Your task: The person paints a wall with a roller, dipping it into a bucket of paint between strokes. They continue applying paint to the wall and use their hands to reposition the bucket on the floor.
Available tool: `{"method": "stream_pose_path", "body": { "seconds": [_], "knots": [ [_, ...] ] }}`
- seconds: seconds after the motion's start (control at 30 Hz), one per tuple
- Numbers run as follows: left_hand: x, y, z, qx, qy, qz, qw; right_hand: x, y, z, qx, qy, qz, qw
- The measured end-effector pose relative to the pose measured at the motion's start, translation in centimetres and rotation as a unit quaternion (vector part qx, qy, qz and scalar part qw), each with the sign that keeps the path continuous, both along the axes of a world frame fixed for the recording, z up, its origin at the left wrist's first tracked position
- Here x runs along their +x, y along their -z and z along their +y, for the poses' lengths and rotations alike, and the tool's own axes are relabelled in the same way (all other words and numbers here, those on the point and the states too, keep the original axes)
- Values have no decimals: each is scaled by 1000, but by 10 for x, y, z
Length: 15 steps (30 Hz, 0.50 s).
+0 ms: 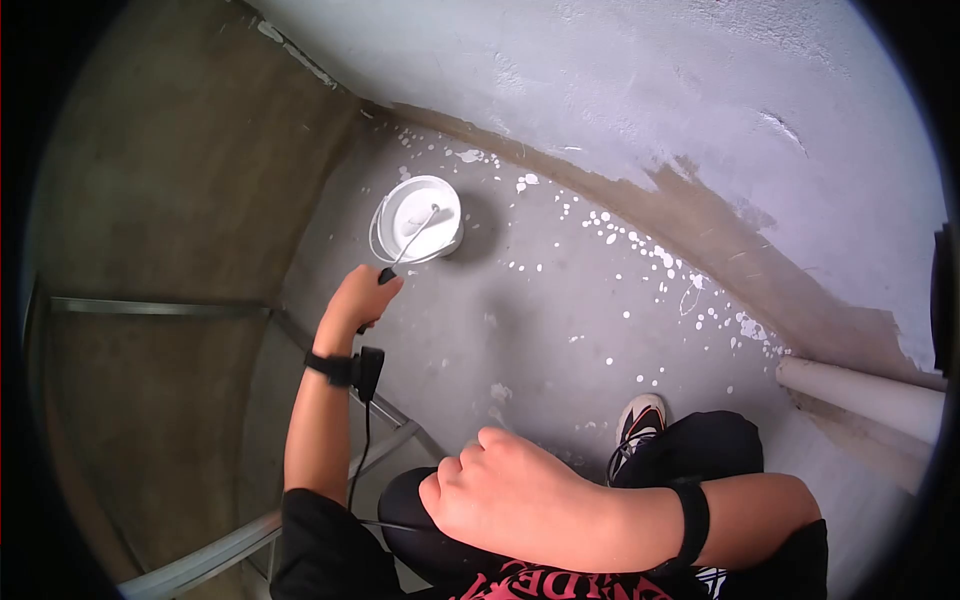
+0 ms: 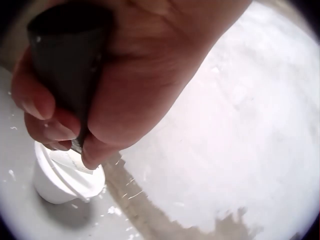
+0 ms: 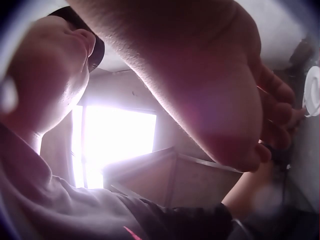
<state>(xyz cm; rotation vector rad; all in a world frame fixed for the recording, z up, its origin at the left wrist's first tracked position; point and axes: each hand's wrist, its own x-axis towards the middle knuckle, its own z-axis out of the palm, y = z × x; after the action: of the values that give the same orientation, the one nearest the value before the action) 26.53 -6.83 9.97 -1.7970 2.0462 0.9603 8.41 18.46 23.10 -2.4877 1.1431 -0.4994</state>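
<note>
My left hand (image 1: pixel 362 298) grips the black handle (image 2: pixel 67 65) of a paint roller, its fingers wrapped round it in the left wrist view. The roller's thin metal rod (image 1: pixel 411 241) slants into a white bucket (image 2: pixel 49 181) standing on the floor. Inside lies the pale roller head, over white paint (image 1: pixel 406 208). A wire bail hangs at the bucket's side. My right hand (image 1: pixel 510 495) is held above my lap with its fingers loosely curled. Nothing shows in its grasp in the right wrist view, where its palm side (image 3: pixel 220 100) is seen.
White paint spots dot the grey floor (image 1: pixel 540 330) along the wall. That wall (image 1: pixel 640 90) is white above a bare brown strip. A metal frame (image 1: pixel 200 570) stands at lower left, close to my left arm. A pale pipe (image 1: pixel 860 395) runs along the right; my shoe (image 1: pixel 638 425) is nearby.
</note>
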Motion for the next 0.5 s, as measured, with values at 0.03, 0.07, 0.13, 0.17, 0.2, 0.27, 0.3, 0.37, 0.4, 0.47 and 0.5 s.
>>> {"method": "stream_pose_path", "body": {
  "seconds": [0.03,0.07,0.13,0.17,0.2,0.27,0.3,0.37,0.4,0.47,0.5],
  "knots": [
    [-3,12,-7,-8,19,-17,1000,1,-1,0,-1,-2,0,1000],
    [-7,21,-14,-15,37,-33,999,1,-2,0,-1,3,-3,1000],
    [-18,31,-23,-10,46,-49,998,3,-5,-1,-3,5,-6,1000],
    [-26,32,-26,-2,58,-65,996,4,-4,-3,-6,8,-10,1000],
    [-34,32,-28,10,50,-86,995,4,-4,-4,-10,11,-13,1000],
    [-43,25,-32,31,26,-84,996,10,1,-7,-21,22,-21,999],
    [-46,24,-33,54,3,-83,995,13,5,-9,-30,34,-29,999],
    [-43,25,-39,95,-28,-55,994,19,15,-15,-19,37,-45,998],
    [-44,23,-41,138,-59,-28,988,21,19,-18,-6,40,-62,997],
    [-41,18,-35,163,-170,78,969,19,27,-29,8,52,-76,996],
    [-39,9,-29,183,-279,183,925,18,30,-38,20,62,-90,994]
  ]
}}
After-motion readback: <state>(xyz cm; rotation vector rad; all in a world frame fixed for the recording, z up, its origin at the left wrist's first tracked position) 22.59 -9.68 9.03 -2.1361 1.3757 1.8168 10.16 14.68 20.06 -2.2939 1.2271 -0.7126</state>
